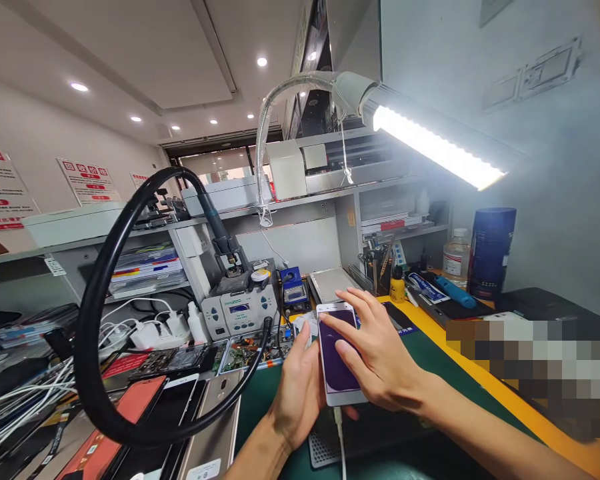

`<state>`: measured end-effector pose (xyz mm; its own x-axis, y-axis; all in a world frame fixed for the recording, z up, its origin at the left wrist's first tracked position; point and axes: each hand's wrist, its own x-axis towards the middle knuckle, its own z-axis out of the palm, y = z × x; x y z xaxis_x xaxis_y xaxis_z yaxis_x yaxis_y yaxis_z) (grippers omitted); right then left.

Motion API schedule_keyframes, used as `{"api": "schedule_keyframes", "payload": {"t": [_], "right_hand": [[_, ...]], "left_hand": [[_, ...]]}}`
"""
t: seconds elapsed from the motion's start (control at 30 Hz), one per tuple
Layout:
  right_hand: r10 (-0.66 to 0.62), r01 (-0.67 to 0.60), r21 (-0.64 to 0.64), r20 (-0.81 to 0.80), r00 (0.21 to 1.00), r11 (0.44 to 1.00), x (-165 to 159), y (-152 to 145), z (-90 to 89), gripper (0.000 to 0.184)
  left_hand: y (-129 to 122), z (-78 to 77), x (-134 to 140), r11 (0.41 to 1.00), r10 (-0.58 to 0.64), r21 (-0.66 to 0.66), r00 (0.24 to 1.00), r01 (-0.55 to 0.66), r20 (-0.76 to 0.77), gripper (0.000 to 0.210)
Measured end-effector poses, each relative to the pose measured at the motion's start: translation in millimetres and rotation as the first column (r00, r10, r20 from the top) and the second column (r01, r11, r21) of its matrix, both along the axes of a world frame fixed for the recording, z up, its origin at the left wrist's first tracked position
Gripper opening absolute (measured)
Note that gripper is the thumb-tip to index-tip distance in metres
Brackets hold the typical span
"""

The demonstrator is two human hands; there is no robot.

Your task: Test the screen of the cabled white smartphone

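Observation:
A white smartphone (334, 363) with a dark purple screen is held upright above the green work mat (460, 393). My left hand (297, 383) supports it from the left and behind, with the thumb along its left edge. Across the front of the phone lies my right hand (387, 353), its fingers apart and the index fingertip at the upper left of the screen. Whether the other right fingertips touch the phone I cannot tell. A white cable (340, 440) runs down from the phone's lower edge. Beneath it sits a dark perforated pad (325, 453).
A thick black hose (83, 360) loops at left before a soldering station (243, 310). Several phones, such as a gold one (207, 413), lie below it. A tray of small parts (247, 350) stands behind. A bright lamp (430, 143) hangs overhead; a yellow bottle (397, 288) stands right.

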<state>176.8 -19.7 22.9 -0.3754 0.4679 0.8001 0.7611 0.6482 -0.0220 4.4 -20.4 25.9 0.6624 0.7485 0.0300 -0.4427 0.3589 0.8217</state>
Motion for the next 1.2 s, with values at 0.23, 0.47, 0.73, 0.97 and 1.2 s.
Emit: {"api": "schedule_keyframes", "payload": {"t": [0.23, 0.47, 0.73, 0.97, 1.2], "right_hand": [[0.009, -0.009, 0.008, 0.011, 1.000, 1.000, -0.2, 1.3, -0.3, 0.045], [0.019, -0.019, 0.012, 0.008, 1.000, 1.000, 0.2, 1.9, -0.4, 0.045], [0.023, -0.022, -0.006, 0.021, 1.000, 1.000, -0.6, 0.2, -0.4, 0.044], [0.034, -0.034, 0.001, 0.018, 0.999, 0.999, -0.1, 0.0, -1.0, 0.044], [0.038, -0.037, -0.018, 0.035, 0.999, 0.999, -0.8, -2.4, -1.3, 0.044]], "left_hand": [[0.6, -0.5, 0.1, 1.000, -0.001, -0.007, 1.000, 0.001, 0.019, 0.068], [0.1, -1.3, 0.0, 1.000, 0.001, -0.012, 1.000, -0.001, 0.013, 0.069], [0.4, -1.3, -0.2, 1.000, 0.010, -0.013, 1.000, -0.010, 0.006, 0.069], [-1.0, 0.9, -0.6, 0.999, 0.018, -0.029, 1.000, -0.018, -0.010, 0.068], [0.5, 0.5, -1.5, 1.000, 0.015, -0.014, 1.000, -0.015, 0.013, 0.067]]}}
